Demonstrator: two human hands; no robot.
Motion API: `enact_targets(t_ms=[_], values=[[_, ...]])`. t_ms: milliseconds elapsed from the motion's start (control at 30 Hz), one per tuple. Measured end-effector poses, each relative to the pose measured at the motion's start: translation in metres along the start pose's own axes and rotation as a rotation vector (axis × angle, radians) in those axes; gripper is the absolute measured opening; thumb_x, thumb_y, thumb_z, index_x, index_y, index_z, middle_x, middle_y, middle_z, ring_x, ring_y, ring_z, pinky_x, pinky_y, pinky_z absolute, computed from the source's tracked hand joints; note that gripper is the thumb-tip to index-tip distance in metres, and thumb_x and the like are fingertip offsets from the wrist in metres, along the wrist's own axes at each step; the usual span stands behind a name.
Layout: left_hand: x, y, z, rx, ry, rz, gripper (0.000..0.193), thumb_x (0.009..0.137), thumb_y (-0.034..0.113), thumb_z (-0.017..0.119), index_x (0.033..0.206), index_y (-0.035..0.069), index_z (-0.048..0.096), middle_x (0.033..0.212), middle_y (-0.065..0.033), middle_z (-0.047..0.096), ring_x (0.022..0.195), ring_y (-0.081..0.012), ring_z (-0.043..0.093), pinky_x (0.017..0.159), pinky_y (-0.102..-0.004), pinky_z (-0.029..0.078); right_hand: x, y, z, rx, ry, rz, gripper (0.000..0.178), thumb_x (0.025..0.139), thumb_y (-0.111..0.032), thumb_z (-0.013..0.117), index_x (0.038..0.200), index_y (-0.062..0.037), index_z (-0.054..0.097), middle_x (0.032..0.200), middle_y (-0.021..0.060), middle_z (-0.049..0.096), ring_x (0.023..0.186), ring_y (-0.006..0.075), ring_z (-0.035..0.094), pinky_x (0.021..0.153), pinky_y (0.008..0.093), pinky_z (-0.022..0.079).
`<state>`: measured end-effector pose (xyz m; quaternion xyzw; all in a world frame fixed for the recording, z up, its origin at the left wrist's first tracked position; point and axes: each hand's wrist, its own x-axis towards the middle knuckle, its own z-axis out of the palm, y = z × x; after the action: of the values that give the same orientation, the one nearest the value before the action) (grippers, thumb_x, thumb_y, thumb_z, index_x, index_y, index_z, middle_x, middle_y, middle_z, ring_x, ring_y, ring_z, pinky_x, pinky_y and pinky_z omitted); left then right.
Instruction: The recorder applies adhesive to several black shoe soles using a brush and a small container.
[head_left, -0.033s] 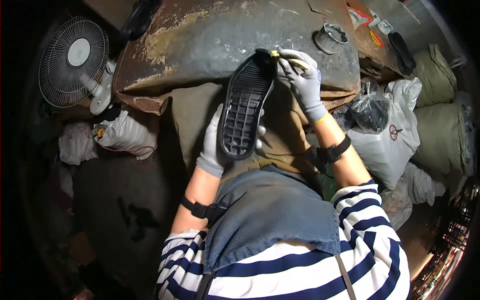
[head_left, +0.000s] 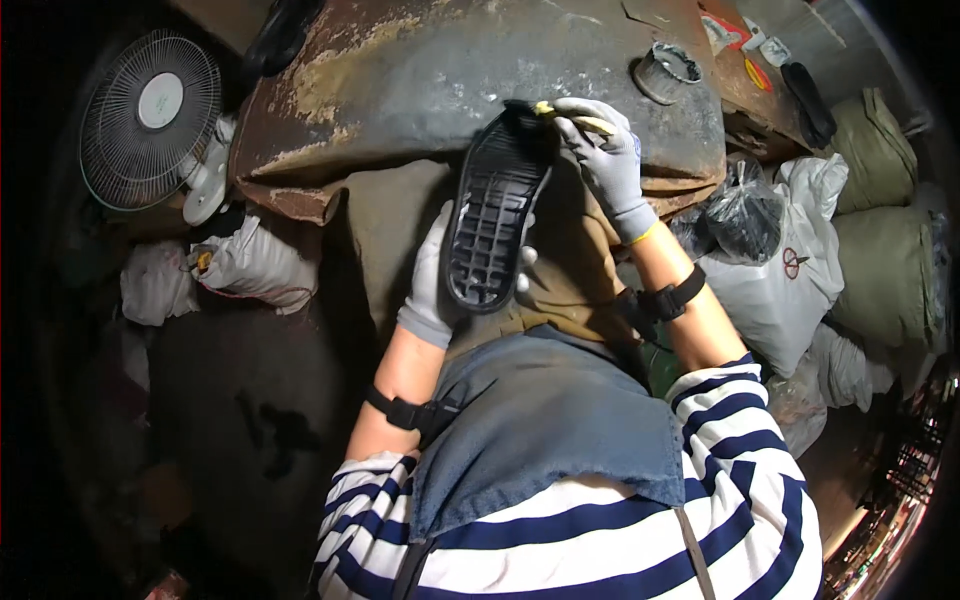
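A black shoe sole [head_left: 490, 235] with a raised rim and a grid of hollow cells is held up in front of me, toe end pointing away. My left hand [head_left: 432, 265], in a grey-white glove, grips it from below; its fingertips show past the right edge near the heel. At the toe, my gloved right hand [head_left: 600, 150] pinches a slim yellowish tool that looks like a small brush [head_left: 544, 108]. Its pale yellow tip is at the sole's toe rim. The palm of the left hand is hidden behind the sole.
Beyond my hands stands a worn, stained work surface [head_left: 430, 90] with a grey-crusted pot [head_left: 668, 75] at its right. A fan [head_left: 155, 105] and white sacks [head_left: 265, 262] are on the left. Bags [head_left: 745, 310], green bundles [head_left: 885, 265] and yellow-handled scissors [head_left: 757, 74] are on the right.
My right hand and the brush-like tool have shifted slightly left along the toe rim. The sole is tilted a little differently in my left hand.
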<state>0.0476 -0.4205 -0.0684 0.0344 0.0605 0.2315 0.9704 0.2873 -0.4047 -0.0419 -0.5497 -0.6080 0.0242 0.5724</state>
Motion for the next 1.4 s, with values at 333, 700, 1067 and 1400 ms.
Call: enact_targets(t_ms=[333, 700, 1067, 1400], values=[[-0.002, 0.008, -0.021, -0.036, 0.024, 0.118, 0.056, 0.104, 0.048, 0.037, 0.136, 0.005, 0.053, 0.122, -0.0161, 0.065, 0.106, -0.0350, 0.065, 0.088, -0.0530, 0.056, -0.032, -0.068, 0.012, 0.142, -0.325, -0.197, 0.021, 0.076, -0.011, 0.078, 0.095, -0.0129, 0.070, 0.096, 0.0029, 0.071, 0.093, 0.0243, 0.066, 0.088, 0.0370, 0.046], [0.002, 0.025, -0.020, -0.092, -0.209, 0.267, 0.075, 0.097, 0.053, 0.045, 0.151, 0.002, 0.033, 0.144, -0.0274, 0.045, 0.118, -0.0458, 0.053, 0.094, -0.0559, 0.052, -0.065, -0.110, -0.007, 0.260, -0.525, -0.191, 0.023, 0.077, -0.010, 0.076, 0.099, -0.0145, 0.071, 0.105, 0.0037, 0.071, 0.108, 0.0226, 0.065, 0.100, 0.0419, 0.043], [-0.022, 0.080, -0.001, 0.313, -0.082, 0.428, 0.092, 0.091, 0.060, 0.057, 0.147, -0.008, 0.031, 0.132, -0.0363, 0.051, 0.113, -0.0420, 0.062, 0.095, -0.0496, 0.055, -0.062, -0.107, -0.007, 0.342, -0.479, 0.322, 0.016, 0.087, -0.013, 0.073, 0.100, -0.0045, 0.070, 0.109, 0.0061, 0.070, 0.101, 0.0239, 0.064, 0.094, 0.0345, 0.047], [-0.102, 0.073, -0.046, -0.127, -0.206, 0.743, 0.073, 0.094, 0.060, 0.049, 0.137, 0.001, 0.051, 0.123, -0.0252, 0.064, 0.103, -0.0459, 0.066, 0.089, -0.0558, 0.055, -0.072, -0.050, -0.065, 0.363, -0.150, 0.589, 0.022, 0.096, -0.010, 0.060, 0.113, 0.0037, 0.060, 0.111, 0.0128, 0.065, 0.104, 0.0210, 0.064, 0.095, 0.0331, 0.050]])
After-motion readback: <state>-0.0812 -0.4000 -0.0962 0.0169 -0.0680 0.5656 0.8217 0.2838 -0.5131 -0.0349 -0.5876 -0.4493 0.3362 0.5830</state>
